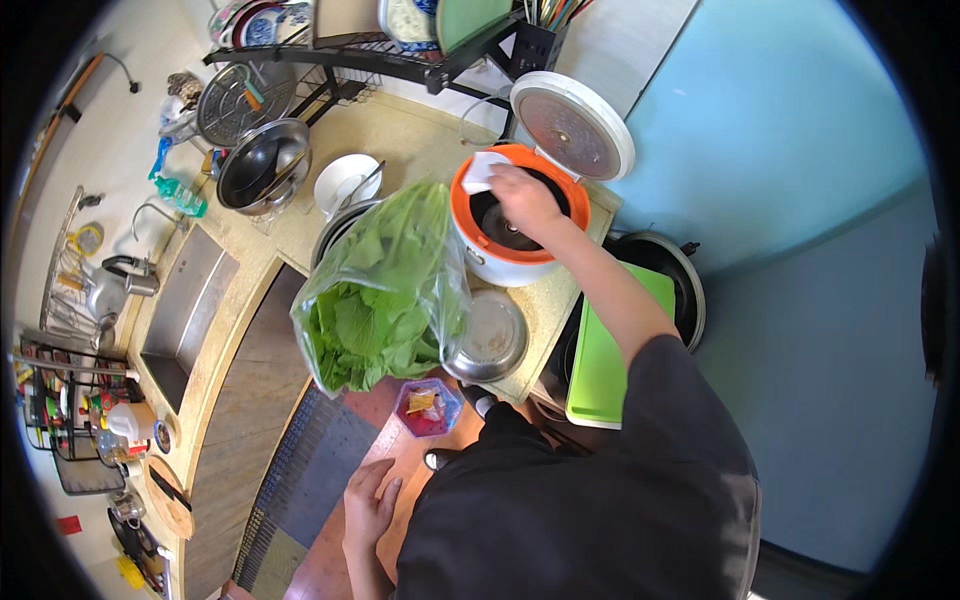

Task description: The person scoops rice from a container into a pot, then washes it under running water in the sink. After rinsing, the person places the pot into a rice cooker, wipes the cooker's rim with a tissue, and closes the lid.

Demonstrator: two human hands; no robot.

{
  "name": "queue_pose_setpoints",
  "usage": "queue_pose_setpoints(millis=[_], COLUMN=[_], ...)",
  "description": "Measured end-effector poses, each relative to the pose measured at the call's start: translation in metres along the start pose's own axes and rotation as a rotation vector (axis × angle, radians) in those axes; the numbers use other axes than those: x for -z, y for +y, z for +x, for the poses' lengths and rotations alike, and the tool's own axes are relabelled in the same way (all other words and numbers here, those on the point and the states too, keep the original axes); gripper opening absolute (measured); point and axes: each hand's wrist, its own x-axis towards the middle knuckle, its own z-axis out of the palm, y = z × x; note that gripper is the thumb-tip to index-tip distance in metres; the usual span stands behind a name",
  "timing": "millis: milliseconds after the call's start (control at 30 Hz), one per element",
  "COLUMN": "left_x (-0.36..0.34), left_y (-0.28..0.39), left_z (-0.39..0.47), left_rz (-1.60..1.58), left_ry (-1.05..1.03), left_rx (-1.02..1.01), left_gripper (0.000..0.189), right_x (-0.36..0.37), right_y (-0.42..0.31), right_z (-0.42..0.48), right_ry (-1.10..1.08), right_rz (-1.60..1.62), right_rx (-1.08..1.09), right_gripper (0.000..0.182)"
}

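Note:
My right hand holds a folded white paper or cloth against the orange rim of a white rice cooker. The cooker's lid is raised, and its dark inside shows without an inner pot. Over the floor hangs my left hand, its fingers apart and nothing in it. Just left of the cooker, a clear plastic bag of green leafy vegetables lies at the counter's edge. An upturned metal bowl sits in front of the cooker.
A white bowl with a spoon and a steel basin stand farther back, near the sink. Under a dish rack runs the counter. A green tray leans at the right. On the floor stands a small waste bin.

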Motion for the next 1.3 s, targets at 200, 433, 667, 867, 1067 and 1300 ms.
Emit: queue_pose_setpoints(millis=[200,433,667,867,1067,1300], left_x=[-0.012,-0.012,-0.011,-0.011,-0.012,-0.014], left_y=[-0.014,-0.013,-0.021,-0.032,-0.041,-0.045], left_z=[-0.011,0.0,0.001,-0.01,-0.024,-0.04], left_rz=[-0.034,-0.001,-0.041,-0.038,-0.055,-0.043], left_ry=[0.137,0.099,0.061,0.034,0.041,0.054], left_rx=[0.29,0.337,0.327,0.273,0.268,0.285], left_gripper=[0.026,0.029,0.03,0.031,0.031,0.031], right_x=[-0.055,-0.038,-0.031,-0.01,-0.001,0.009], right_y=[0.026,0.065,0.068,0.061,0.052,0.04], right_z=[0.017,0.032,-0.003,-0.015,-0.027,-0.032], right_ry=[-0.144,-0.214,-0.342,-0.409,-0.425,-0.415], right_rz=[-0.083,-0.317,-0.576,-0.501,-0.491,-0.475], right_rx=[0.075,-0.042,-0.267,-0.438,-0.412,-0.388], right_gripper=[0.039,0.012,0.014,0.016,0.016,0.015])
